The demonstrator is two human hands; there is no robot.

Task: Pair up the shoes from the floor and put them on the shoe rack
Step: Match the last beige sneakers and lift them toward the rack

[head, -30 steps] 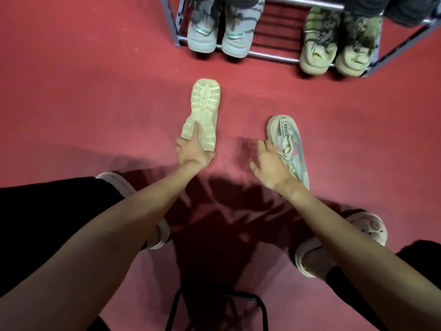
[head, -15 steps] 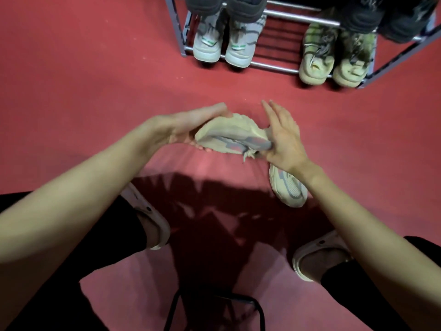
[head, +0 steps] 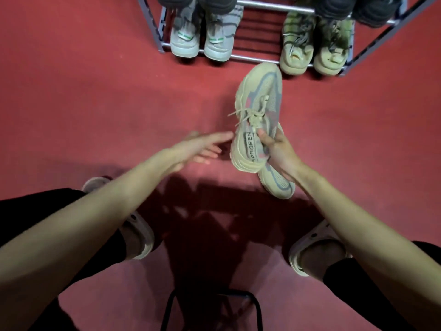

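Red floor (head: 71, 103), shoe rack (head: 262, 59) ahead. Right hand (head: 278, 149) grips the beige sneaker (head: 259, 111) aloft; its mate (head: 278, 185) lies beneath. Left hand (head: 202, 146) open, empty. Risk: one-handed heel hold may slip, dropping the shoe.

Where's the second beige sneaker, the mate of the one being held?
In the head view it lies on the red floor right of centre, mostly hidden under the right hand and the held sneaker, its end poking out beside the right wrist.

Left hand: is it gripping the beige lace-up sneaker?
No, the left hand is open and empty beside the beige lace-up sneaker, which only the right hand grips.
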